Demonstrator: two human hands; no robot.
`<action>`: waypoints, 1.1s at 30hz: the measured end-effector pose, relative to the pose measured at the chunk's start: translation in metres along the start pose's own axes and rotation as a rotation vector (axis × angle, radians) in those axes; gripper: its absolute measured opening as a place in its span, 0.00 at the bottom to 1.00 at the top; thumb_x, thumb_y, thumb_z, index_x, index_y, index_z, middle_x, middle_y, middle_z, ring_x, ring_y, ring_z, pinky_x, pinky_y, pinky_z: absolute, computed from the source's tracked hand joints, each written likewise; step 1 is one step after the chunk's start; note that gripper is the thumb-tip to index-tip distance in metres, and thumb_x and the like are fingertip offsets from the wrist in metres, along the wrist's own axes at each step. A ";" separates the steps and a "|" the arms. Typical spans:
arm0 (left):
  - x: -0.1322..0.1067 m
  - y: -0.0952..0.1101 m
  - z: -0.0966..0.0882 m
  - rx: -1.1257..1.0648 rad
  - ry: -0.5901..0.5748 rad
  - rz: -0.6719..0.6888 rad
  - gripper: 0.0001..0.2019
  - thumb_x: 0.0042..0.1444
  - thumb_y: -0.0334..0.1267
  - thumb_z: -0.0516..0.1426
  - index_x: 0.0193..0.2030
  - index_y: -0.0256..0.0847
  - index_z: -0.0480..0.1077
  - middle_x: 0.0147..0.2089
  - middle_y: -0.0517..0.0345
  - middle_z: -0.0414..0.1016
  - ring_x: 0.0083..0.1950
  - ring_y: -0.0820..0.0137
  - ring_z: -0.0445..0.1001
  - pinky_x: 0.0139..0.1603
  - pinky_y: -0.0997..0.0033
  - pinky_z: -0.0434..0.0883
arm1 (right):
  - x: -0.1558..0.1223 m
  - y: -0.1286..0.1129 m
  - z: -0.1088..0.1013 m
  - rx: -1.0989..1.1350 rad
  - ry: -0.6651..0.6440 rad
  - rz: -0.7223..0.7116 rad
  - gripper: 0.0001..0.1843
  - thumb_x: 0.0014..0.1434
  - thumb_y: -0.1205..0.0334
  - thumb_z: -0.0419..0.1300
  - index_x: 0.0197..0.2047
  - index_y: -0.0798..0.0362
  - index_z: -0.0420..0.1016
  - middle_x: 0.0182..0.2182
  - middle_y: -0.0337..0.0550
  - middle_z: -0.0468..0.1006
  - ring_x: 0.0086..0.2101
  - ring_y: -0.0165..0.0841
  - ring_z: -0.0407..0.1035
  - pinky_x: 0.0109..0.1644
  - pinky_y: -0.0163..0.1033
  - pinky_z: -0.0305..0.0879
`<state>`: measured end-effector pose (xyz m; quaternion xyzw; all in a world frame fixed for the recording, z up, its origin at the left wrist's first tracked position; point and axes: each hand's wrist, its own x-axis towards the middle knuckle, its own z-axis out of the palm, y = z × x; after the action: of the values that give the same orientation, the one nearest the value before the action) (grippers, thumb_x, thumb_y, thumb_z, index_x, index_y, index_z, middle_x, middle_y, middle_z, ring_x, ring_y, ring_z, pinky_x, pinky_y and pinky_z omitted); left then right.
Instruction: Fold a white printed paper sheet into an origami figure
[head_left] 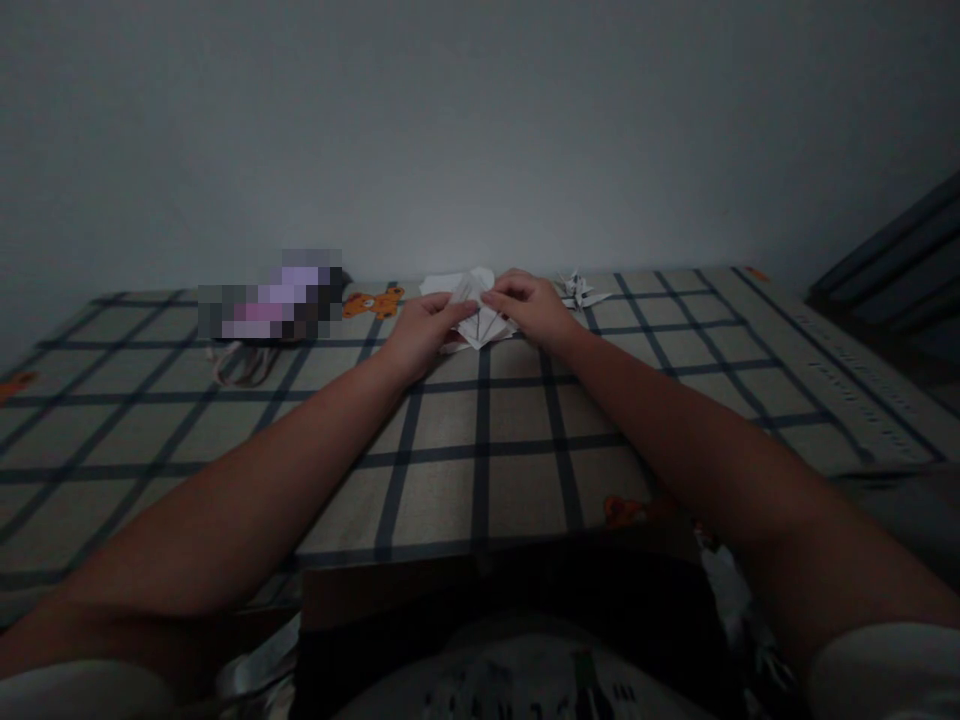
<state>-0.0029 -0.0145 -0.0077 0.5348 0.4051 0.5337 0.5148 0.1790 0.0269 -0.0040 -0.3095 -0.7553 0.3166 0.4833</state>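
A folded white piece of paper (480,328), diamond-shaped with crease lines, is held between my two hands near the far side of the table. My left hand (429,322) pinches its left side with the thumb on top. On the right side, the fingers of my right hand (529,300) are closed on the same paper near its middle. More white paper (444,284) lies behind and under it, partly covered by my hands. Just right of my right hand sits a folded paper figure (580,291) with pointed ends, like an origami crane.
A checked tablecloth (517,410) with bear prints covers the table, which meets a plain wall (480,130). At the back left lies a blurred-out purple and pink object (274,305) with a looped cord (244,368). Dark slatted furniture (900,260) stands at the right.
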 end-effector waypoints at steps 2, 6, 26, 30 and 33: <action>0.000 0.001 0.000 0.011 0.002 -0.011 0.14 0.43 0.45 0.69 0.33 0.37 0.77 0.33 0.53 0.80 0.32 0.68 0.77 0.35 0.68 0.74 | -0.001 -0.001 0.001 0.036 -0.042 0.042 0.13 0.57 0.53 0.63 0.31 0.55 0.73 0.30 0.39 0.72 0.32 0.29 0.65 0.40 0.38 0.64; -0.001 0.001 0.000 0.086 -0.007 -0.025 0.13 0.43 0.44 0.69 0.28 0.36 0.76 0.28 0.55 0.77 0.28 0.71 0.73 0.29 0.72 0.70 | -0.001 -0.003 0.003 0.060 -0.051 0.022 0.13 0.58 0.52 0.62 0.37 0.55 0.75 0.32 0.39 0.74 0.33 0.29 0.66 0.40 0.37 0.64; 0.000 0.008 0.003 -0.068 0.123 0.087 0.14 0.47 0.46 0.66 0.31 0.36 0.74 0.29 0.58 0.75 0.29 0.72 0.73 0.28 0.74 0.73 | 0.000 0.002 0.003 0.241 -0.042 0.175 0.10 0.55 0.57 0.66 0.37 0.55 0.78 0.32 0.40 0.78 0.28 0.26 0.68 0.30 0.32 0.67; -0.001 0.011 0.002 -0.143 0.086 0.078 0.17 0.53 0.51 0.61 0.35 0.36 0.74 0.35 0.53 0.78 0.36 0.66 0.78 0.31 0.71 0.76 | 0.001 0.004 0.006 0.337 -0.061 0.194 0.11 0.56 0.56 0.65 0.38 0.54 0.77 0.33 0.39 0.78 0.29 0.26 0.70 0.33 0.32 0.71; -0.001 0.013 0.001 -0.202 0.025 0.035 0.19 0.56 0.53 0.58 0.40 0.36 0.75 0.41 0.50 0.81 0.42 0.62 0.80 0.33 0.68 0.78 | 0.002 0.003 0.006 0.369 -0.009 0.200 0.10 0.56 0.56 0.66 0.37 0.54 0.76 0.32 0.38 0.78 0.28 0.25 0.70 0.33 0.33 0.72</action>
<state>-0.0030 -0.0171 0.0052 0.4805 0.3461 0.5872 0.5518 0.1736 0.0291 -0.0074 -0.2878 -0.6522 0.4975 0.4943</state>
